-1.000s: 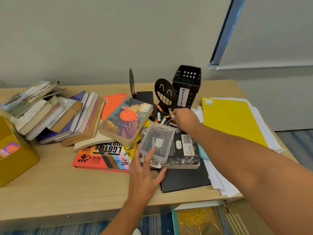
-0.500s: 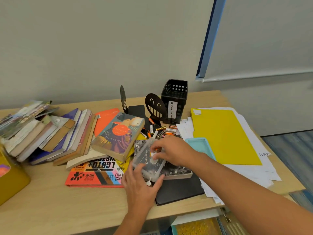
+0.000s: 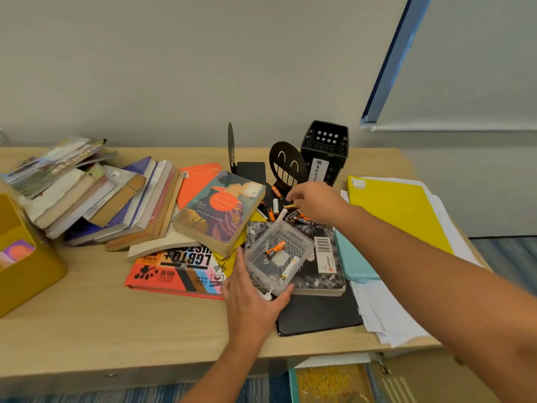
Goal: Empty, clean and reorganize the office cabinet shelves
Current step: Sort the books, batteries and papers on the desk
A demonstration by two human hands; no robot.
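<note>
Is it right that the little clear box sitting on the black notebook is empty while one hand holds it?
Not quite. The head view shows the clear box isn't empty: two batteries lie inside, an orange-and-black battery and a white battery. The rest is right: it sits on the black notebook and the left hand holds it.

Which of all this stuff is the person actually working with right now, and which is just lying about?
In use: left hand steadying clear plastic box; right hand over loose batteries.

Lying about: stack of books, yellow folder, black basket, smiley bookend.
</note>
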